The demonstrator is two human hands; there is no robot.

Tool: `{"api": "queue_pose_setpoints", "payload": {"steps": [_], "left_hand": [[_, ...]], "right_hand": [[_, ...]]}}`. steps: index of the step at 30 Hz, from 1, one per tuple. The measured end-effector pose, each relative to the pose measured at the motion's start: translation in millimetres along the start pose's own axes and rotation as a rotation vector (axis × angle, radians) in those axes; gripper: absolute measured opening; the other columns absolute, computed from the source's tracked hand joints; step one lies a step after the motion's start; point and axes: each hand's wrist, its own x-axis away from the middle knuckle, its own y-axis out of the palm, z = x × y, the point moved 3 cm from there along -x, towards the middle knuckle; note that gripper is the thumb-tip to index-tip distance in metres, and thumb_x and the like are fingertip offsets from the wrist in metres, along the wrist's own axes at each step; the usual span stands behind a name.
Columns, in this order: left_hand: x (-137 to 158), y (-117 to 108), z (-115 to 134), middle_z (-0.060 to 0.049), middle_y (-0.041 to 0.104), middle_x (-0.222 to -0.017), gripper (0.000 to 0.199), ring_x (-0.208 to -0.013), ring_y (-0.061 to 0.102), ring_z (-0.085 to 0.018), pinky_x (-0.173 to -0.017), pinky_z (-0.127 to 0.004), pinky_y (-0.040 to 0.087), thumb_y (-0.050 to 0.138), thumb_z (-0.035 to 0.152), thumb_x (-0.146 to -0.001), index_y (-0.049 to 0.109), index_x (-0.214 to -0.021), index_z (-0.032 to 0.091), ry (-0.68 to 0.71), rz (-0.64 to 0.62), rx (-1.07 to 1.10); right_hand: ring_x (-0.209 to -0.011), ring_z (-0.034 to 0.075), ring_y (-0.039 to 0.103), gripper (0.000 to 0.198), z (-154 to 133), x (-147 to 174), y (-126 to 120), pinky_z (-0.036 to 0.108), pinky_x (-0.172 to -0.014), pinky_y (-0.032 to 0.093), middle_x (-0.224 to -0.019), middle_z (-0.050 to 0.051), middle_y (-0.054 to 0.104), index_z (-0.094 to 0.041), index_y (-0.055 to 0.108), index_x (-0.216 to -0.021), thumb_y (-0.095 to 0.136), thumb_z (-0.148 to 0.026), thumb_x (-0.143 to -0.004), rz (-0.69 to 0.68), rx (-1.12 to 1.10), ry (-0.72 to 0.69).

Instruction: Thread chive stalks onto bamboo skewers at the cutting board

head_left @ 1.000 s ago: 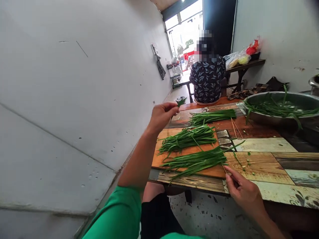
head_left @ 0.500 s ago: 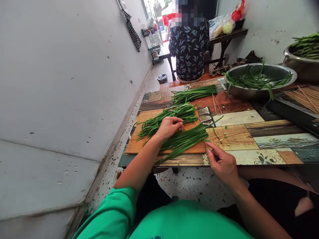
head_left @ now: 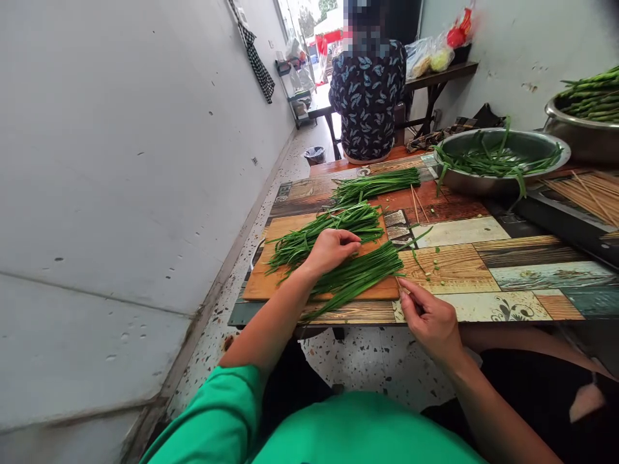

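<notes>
My right hand [head_left: 432,320] is at the table's front edge, thumb and forefinger pinched on the end of a thin wooden skewer [head_left: 399,284]. The skewer runs in at the cut ends of the near bunch of garlic chives [head_left: 360,267], where most of it is hidden. My left hand [head_left: 333,250] hovers over the upper side of that bunch with its fingertips pressed together; what they hold, if anything, is too small to make out. A second bunch of chives [head_left: 329,231] lies behind it on the wooden cutting board [head_left: 264,281].
Another chive bunch [head_left: 380,183] lies farther back beside two loose skewers [head_left: 416,205]. To the right are a metal bowl of chives [head_left: 503,183], a pot of green stalks [head_left: 580,138] and a skewer pile [head_left: 587,196]. A person [head_left: 368,106] sits beyond the table.
My left hand has shifted slightly to the right over the near bunch. My right hand keeps its pinch on the skewer, nearly in place. The view has moved a little.
</notes>
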Motion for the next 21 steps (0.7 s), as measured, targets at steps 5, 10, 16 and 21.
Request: {"api": "queue_pose_setpoints", "payload": {"steps": [5,10,16,21], "left_hand": [[0.8,-5.5,0.6,0.0,0.066,-0.064,0.022,-0.058,0.056,-0.011,-0.057,-0.021,0.041,0.06,0.026,-0.075,0.073,-0.088,0.013,-0.015,0.021,-0.038],[1.3,-5.5,2.2,0.0,0.066,-0.066,0.021,-0.058,0.053,-0.01,-0.058,-0.021,0.04,0.06,0.025,-0.075,0.074,-0.087,0.014,0.027,0.016,-0.104],[1.1,-3.8,1.9,-0.001,0.069,-0.071,0.021,-0.062,0.055,-0.011,-0.059,-0.021,0.041,0.06,0.025,-0.075,0.074,-0.087,0.015,0.038,0.008,-0.101],[1.1,-0.9,3.2,-0.002,0.069,-0.07,0.021,-0.06,0.055,-0.01,-0.058,-0.021,0.04,0.061,0.025,-0.075,0.074,-0.088,0.013,0.044,0.004,-0.086]], "right_hand": [[-0.072,0.017,0.071,0.03,-1.3,-0.7,-1.1,0.024,-0.064,0.057,-0.094,0.008,0.074,-0.016,0.069,-0.106,0.05,-0.027,-0.085,0.016,-0.001,-0.003],[-0.079,0.018,0.071,0.03,-2.0,-0.6,-0.7,0.024,-0.069,0.058,-0.097,0.008,0.074,-0.017,0.07,-0.106,0.049,-0.027,-0.086,0.007,-0.019,-0.011],[-0.084,0.018,0.071,0.03,-1.0,-0.5,-0.9,0.024,-0.072,0.057,-0.099,0.008,0.073,-0.017,0.07,-0.106,0.05,-0.026,-0.086,0.003,-0.016,-0.023],[-0.083,0.018,0.071,0.03,-0.9,0.1,-1.1,0.024,-0.072,0.057,-0.098,0.009,0.073,-0.016,0.07,-0.106,0.05,-0.026,-0.086,0.002,-0.026,-0.023]]}}
